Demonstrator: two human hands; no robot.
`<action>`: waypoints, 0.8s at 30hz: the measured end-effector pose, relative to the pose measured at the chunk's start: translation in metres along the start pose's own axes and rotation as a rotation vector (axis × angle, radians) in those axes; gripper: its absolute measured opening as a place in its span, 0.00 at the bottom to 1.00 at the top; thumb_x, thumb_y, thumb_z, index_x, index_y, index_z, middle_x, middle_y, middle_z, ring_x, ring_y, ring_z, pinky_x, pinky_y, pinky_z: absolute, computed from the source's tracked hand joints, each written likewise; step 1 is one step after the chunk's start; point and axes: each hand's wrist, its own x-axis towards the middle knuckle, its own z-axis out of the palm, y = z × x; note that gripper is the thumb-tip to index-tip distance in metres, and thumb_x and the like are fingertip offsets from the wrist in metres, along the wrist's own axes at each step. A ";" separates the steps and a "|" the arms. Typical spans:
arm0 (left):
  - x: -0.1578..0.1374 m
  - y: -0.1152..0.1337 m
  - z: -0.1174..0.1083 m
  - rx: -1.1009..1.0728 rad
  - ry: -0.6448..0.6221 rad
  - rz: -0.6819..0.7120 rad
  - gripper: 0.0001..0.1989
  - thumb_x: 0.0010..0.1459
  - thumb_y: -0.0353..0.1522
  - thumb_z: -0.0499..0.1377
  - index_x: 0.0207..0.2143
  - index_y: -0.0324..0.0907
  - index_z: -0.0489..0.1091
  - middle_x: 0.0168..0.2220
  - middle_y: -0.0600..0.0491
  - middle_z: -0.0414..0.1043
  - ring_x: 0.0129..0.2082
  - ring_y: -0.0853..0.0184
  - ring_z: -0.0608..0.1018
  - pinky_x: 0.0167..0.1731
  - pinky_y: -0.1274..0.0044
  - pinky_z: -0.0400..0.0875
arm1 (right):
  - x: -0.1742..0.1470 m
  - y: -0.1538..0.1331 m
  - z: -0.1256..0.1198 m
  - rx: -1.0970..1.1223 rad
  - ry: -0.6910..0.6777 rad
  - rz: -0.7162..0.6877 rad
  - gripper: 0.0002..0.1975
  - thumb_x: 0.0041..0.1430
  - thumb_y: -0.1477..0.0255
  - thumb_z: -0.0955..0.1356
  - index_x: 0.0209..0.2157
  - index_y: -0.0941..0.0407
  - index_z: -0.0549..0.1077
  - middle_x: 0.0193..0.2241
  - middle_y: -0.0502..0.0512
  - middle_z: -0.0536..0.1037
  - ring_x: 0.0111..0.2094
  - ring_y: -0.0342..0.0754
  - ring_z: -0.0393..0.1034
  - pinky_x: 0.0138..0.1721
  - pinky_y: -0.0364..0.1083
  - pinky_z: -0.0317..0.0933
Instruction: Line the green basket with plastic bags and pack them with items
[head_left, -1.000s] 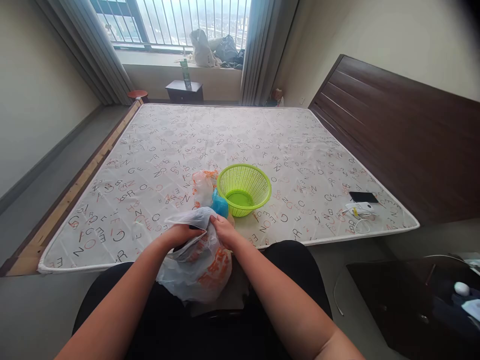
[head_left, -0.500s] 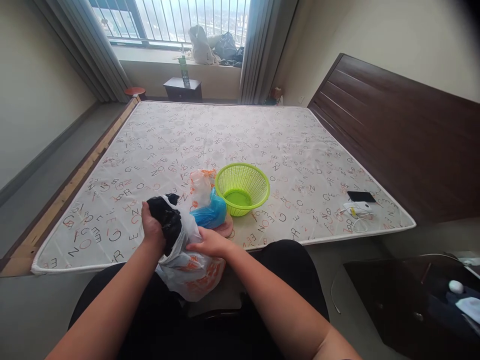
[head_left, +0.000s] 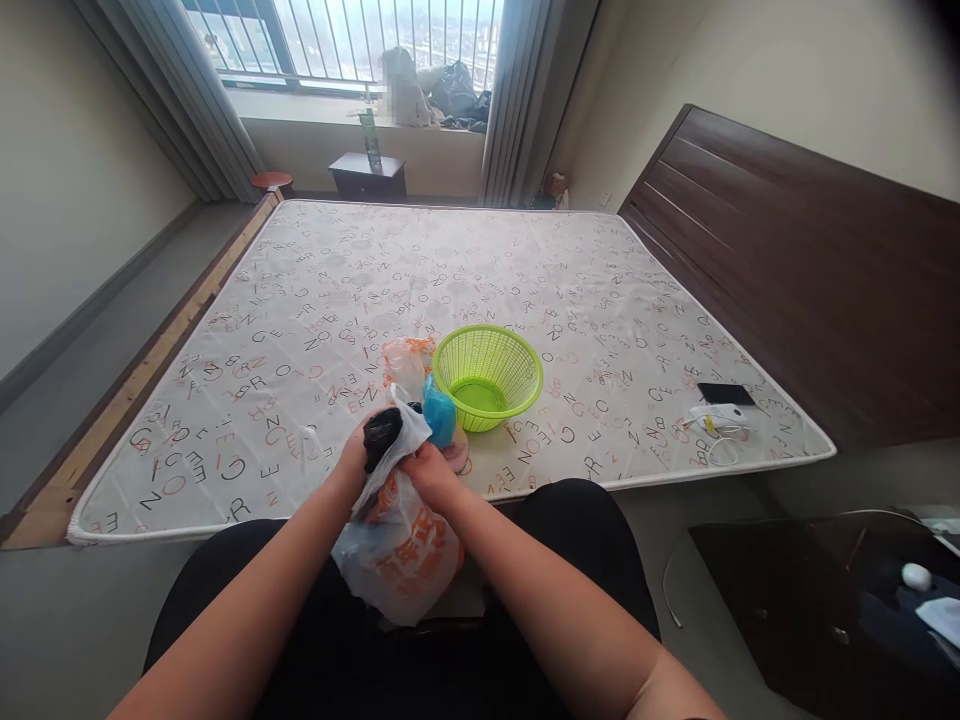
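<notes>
With our left hand (head_left: 351, 460) we grip a black plastic bag (head_left: 381, 430) at the mouth of a white plastic bag (head_left: 401, 565), whose edge our right hand (head_left: 430, 473) pinches. The white bag hangs above our lap, its big orange characters too creased for us to read. On the mattress (head_left: 390, 270) we make out scattered capitals, among them N, O, G, E and R. A green basket (head_left: 487, 400) stands near our right hand, just beside a blue bag (head_left: 439, 412).
</notes>
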 end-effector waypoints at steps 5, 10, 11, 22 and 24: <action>-0.010 -0.005 0.002 0.272 -0.224 0.098 0.20 0.52 0.35 0.70 0.48 0.42 0.79 0.53 0.46 0.79 0.61 0.51 0.74 0.61 0.68 0.68 | 0.008 -0.007 -0.019 0.218 0.182 0.007 0.20 0.59 0.65 0.69 0.52 0.56 0.74 0.51 0.60 0.81 0.51 0.57 0.76 0.55 0.55 0.70; -0.005 -0.003 0.000 0.435 -0.078 0.133 0.25 0.43 0.31 0.75 0.46 0.42 0.79 0.45 0.47 0.81 0.54 0.49 0.78 0.60 0.64 0.67 | 0.013 -0.009 -0.030 0.047 0.185 -0.005 0.19 0.62 0.61 0.66 0.51 0.55 0.75 0.50 0.59 0.81 0.55 0.56 0.73 0.58 0.54 0.67; -0.002 -0.001 -0.001 0.433 -0.004 0.161 0.24 0.43 0.31 0.75 0.45 0.42 0.79 0.43 0.47 0.81 0.53 0.50 0.78 0.60 0.64 0.67 | 0.013 -0.010 -0.031 0.021 0.179 -0.020 0.19 0.64 0.59 0.65 0.50 0.55 0.75 0.50 0.59 0.81 0.56 0.57 0.72 0.58 0.54 0.66; 0.022 0.019 -0.025 -0.153 0.320 -0.060 0.09 0.57 0.33 0.58 0.37 0.38 0.74 0.28 0.52 0.78 0.30 0.63 0.81 0.36 0.74 0.78 | 0.007 -0.008 -0.031 -0.232 -0.232 0.055 0.20 0.64 0.54 0.67 0.42 0.55 0.80 0.41 0.57 0.83 0.45 0.58 0.77 0.49 0.55 0.70; 0.020 0.010 -0.020 -0.178 0.257 -0.117 0.08 0.55 0.32 0.58 0.35 0.38 0.74 0.26 0.51 0.77 0.29 0.62 0.81 0.34 0.73 0.79 | 0.002 -0.007 -0.026 -0.372 -0.329 -0.003 0.19 0.64 0.55 0.68 0.42 0.55 0.81 0.41 0.58 0.83 0.46 0.60 0.76 0.52 0.57 0.68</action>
